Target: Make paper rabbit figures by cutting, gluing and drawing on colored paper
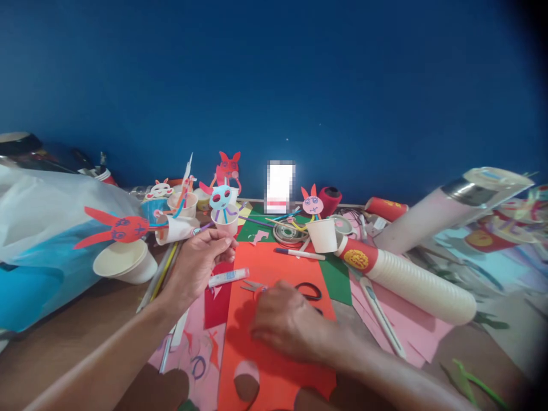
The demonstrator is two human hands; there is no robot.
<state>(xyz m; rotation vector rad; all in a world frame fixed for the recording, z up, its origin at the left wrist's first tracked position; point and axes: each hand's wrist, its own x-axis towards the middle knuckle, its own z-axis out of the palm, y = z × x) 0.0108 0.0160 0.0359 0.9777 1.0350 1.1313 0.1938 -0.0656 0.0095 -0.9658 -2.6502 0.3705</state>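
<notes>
As the head view showed it, the black-handled scissors [317,289] lay partly beneath the right hand [285,319], blades showing to its left and one handle loop beyond its knuckles. The glue stick [229,277] lay just below the left hand [208,254], across the edge of an orange sheet [240,342]. Under and around that sheet spread green paper [336,279], pink paper [422,337] and a brown tabletop [55,365]. Beyond the hands, a capped marker [299,254] lay near a paper cup [322,236] bearing a pink rabbit face [313,205]; a long stack of cups [419,285] slanted off to the right, and a deep blue wall [274,80] rose behind. Blurred, the right hand was loosely curled, and whether it gripped anything could not be told. The left hand's thumb and fingers were drawn nearly together; whether something small sat between them could not be made out.
</notes>
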